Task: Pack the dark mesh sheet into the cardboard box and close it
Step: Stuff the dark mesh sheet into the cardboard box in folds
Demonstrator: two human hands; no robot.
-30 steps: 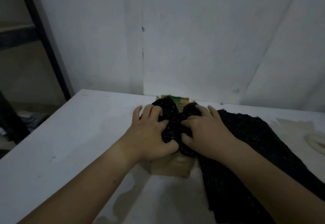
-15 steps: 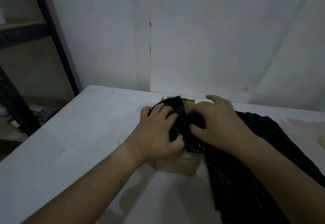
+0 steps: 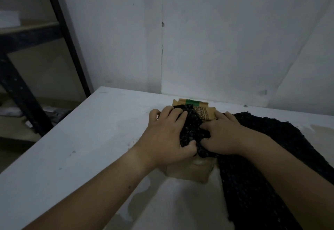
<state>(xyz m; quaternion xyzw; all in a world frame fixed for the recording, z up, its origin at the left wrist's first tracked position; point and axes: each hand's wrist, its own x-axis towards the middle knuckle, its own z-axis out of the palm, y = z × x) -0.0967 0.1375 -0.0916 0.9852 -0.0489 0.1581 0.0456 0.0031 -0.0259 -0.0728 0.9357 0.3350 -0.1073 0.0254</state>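
Head view: both hands — left hand [image 3: 165, 135], right hand [image 3: 221, 135] — clutch bunched mesh sheet [image 3: 193, 130] over the cardboard box [image 3: 189, 171]; its loose length trails near-right, closer to the right hand.

sheet [image 3: 253, 157]: dark rough mesh | box [image 3: 189, 172]: matt cardboard | table [image 3: 81, 139]: matt white

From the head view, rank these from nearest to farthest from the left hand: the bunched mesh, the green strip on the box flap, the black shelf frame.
1. The bunched mesh: under the left hand, which presses it into the box.
2. The green strip: on the raised flap just beyond the fingers.
3. The black shelf frame: far off, past the table's left edge.
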